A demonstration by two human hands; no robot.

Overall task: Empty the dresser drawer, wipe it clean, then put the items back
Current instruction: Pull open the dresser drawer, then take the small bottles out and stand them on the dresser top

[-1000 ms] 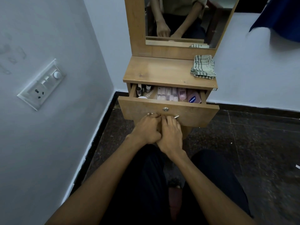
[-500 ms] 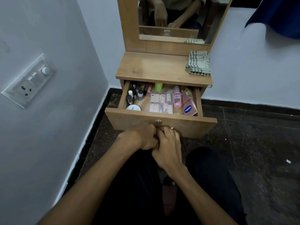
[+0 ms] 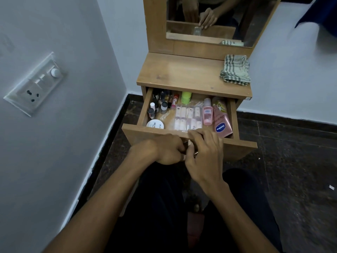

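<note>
Grey walls meet in a corner behind a small wooden dresser (image 3: 193,75) with a mirror (image 3: 215,17), standing on a dark speckled floor (image 3: 291,170). Its drawer (image 3: 242,148) is pulled out and full: a white round tin (image 3: 155,124) at front left, small bottles (image 3: 160,105) behind it, a clear pack of tubes (image 3: 188,116) in the middle, a pink bottle (image 3: 207,112) and a pink Vaseline bottle (image 3: 222,123) at right. A person's left hand (image 3: 167,148) is curled at the centre of the drawer front, gripping something hidden there. The right hand (image 3: 206,152) bends its fingers over the front's top edge, thumb beside the left hand. A checked cloth (image 3: 235,72) lies folded on the dresser top, right rear. A switch plate (image 3: 34,84) sits on the left wall.
</note>
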